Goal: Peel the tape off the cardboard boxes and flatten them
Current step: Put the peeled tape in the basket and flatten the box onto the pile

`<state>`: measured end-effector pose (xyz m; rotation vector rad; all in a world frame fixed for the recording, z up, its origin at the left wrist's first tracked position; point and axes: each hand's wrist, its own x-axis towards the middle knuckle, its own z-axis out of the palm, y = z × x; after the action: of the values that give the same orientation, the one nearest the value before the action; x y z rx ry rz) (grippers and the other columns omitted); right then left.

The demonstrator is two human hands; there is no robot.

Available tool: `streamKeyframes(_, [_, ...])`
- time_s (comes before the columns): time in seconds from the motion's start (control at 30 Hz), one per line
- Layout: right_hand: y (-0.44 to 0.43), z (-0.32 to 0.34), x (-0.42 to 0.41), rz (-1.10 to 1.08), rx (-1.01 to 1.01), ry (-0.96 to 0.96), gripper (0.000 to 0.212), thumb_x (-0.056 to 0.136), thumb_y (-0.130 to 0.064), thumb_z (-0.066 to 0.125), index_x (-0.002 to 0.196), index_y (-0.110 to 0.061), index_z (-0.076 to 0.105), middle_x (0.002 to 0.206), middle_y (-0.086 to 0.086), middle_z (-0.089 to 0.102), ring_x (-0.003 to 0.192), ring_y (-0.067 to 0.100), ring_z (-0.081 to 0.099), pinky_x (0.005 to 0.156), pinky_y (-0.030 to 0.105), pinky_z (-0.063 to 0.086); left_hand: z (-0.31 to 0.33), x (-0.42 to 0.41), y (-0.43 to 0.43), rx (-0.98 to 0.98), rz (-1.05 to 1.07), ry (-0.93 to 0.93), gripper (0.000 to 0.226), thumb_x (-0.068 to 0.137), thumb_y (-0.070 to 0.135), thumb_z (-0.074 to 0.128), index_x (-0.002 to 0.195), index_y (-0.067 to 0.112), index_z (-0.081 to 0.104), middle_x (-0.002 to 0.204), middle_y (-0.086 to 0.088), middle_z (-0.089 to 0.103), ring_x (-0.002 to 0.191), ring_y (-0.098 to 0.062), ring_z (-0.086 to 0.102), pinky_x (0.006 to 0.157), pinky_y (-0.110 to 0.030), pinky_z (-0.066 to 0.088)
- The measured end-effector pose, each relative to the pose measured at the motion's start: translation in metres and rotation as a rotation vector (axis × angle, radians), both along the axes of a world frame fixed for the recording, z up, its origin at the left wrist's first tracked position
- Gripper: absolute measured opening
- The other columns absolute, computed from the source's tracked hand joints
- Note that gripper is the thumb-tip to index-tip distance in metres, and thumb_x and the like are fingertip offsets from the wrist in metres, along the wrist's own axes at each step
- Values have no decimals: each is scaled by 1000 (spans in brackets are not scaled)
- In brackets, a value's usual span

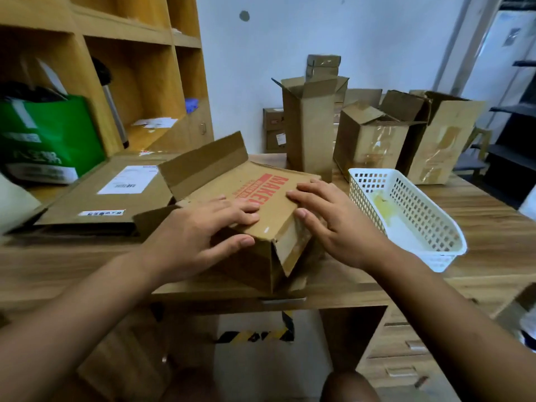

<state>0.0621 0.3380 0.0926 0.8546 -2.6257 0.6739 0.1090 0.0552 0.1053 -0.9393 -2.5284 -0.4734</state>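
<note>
left hand (200,230), right hand (333,219), pressing cardboard box (261,195)

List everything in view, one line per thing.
Brown cardboard box with red print: one, brown, table's near edge, under both hands.
Flattened brown cardboard box with white labels: one, brown, table's left.
Tall open brown cardboard box: one, brown, far side, centre.
Other open brown cardboard boxes: two, brown, right of the tall one.
Small brown cardboard boxes: several, brown, against the wall.
White perforated plastic basket: one, white, right of the printed box.
Yellowish crumpled scrap, perhaps tape: one, yellowish, inside the basket.
Green bag: one, green, left shelf.
Wooden shelf unit: one, light brown, left.
Wooden table: one, brown, beneath all.
Left hand: one, pressing the printed box's top.
Right hand: one, pressing its top too.
</note>
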Motion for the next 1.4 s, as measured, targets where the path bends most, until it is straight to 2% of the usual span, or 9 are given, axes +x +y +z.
streamKeyframes(0.07, [1,0,5,-13,17,54,51,103,-53,35,148,-34,50,149,-7,45,139,12,34,118,38,30,-2,4,-1,-39,37,46,48,100,59,40,131,29,61,143,14,56,135,-1,47,114,-42,41])
streamKeyframes(0.17, [3,1,12,-22,66,90,52,102,-56,35,149,-37,47,145,-8,44,136,9,34,113,31,30,-6,7,-7,-58,83,83,51,103,57,33,134,25,58,145,10,55,138,-5,45,114,-44,40])
streamKeyframes(0.47, [-7,0,29,-7,132,246,52,101,-57,37,144,-33,53,141,-13,53,131,13,44,106,38,38,-13,10,-33,-49,176,91,76,98,71,17,139,18,54,149,6,50,142,-8,41,118,-40,32])
streamKeyframes(0.6, [-16,1,38,-19,165,292,52,100,-57,38,143,-32,53,141,-12,55,128,14,44,104,39,37,-12,5,-45,-66,230,69,80,96,74,14,145,22,50,154,12,44,144,-4,33,120,-32,25])
streamKeyframes(0.77, [-26,-1,47,-27,202,293,52,100,-56,36,145,-33,50,146,-11,53,130,15,42,102,37,36,-9,-1,-54,-69,287,32,78,95,75,15,150,28,43,155,17,32,142,10,15,115,-9,4])
streamKeyframes(0.97, [-28,1,45,-20,119,279,49,99,-50,41,142,-30,55,143,-13,56,132,11,44,104,36,35,-6,-6,-51,-123,363,-28,83,90,78,12,155,31,32,161,17,25,149,3,11,122,-24,9])
streamKeyframes(1.13, [-14,3,37,-48,-31,255,48,99,-45,51,142,-26,56,145,-11,54,143,14,38,116,46,34,-8,5,-39,-150,345,39,85,89,79,20,157,29,26,164,14,19,148,6,3,120,-18,1])
streamKeyframes(1.27, [-2,5,30,-45,-40,71,70,91,-61,50,154,-32,39,162,-13,32,155,9,13,125,48,22,-16,15,-27,-189,299,128,86,92,75,32,158,22,20,165,5,22,152,-6,13,125,-34,16])
streamKeyframes(1.4, [1,0,29,-58,52,-73,92,79,-73,49,159,-39,20,168,-19,7,154,6,5,124,39,23,-28,19,-12,-267,324,165,87,92,68,40,160,19,14,166,-1,18,154,-12,9,125,-36,13])
